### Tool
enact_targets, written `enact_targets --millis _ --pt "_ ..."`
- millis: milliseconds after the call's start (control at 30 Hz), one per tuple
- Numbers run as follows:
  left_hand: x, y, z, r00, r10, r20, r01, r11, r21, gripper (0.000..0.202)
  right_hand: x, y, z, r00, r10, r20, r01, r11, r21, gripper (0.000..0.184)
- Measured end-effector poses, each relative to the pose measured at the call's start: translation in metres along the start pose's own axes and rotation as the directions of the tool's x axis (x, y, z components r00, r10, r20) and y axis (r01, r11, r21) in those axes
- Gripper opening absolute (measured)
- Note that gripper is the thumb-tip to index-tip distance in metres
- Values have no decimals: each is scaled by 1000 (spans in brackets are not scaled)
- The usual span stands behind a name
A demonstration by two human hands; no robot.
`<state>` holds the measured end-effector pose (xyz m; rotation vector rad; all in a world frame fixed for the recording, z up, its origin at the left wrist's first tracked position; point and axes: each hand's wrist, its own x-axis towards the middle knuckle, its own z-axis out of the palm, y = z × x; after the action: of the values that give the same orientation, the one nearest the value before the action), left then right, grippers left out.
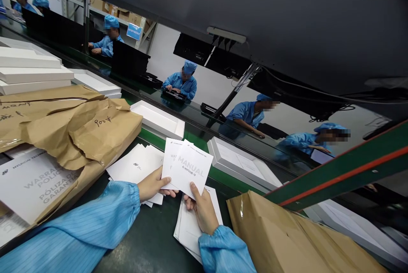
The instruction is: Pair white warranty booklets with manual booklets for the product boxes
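Observation:
My left hand [154, 186] is closed on a white warranty leaflet [170, 160], gripping its lower edge. Pinched by my right hand [202, 207] is a white manual [193, 166], its printed cover facing up. The manual overlaps the right part of the warranty leaflet. Under my left hand lies a fanned pile of white leaflets [135, 164] on the dark green table [137, 243]. A second stack of white papers [188, 230] sits beneath my right hand and is partly hidden by it.
A torn brown paper package [95, 137] with warranty booklets [32, 183] stands at left, another brown package [287, 239] at right. White box trays [159, 120] line the green conveyor behind. A green-and-red beam [344, 171] slants in from the right. Several co-workers in blue sit across.

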<state>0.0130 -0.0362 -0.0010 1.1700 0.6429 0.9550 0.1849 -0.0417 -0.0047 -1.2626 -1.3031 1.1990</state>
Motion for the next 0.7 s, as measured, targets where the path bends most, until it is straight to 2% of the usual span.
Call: enact_targets --millis 700 --pt "0 0 1 1000 -8 -21 8 1000 -11 36 1 1 0 1000 -5 -18 5 1000 -10 32"
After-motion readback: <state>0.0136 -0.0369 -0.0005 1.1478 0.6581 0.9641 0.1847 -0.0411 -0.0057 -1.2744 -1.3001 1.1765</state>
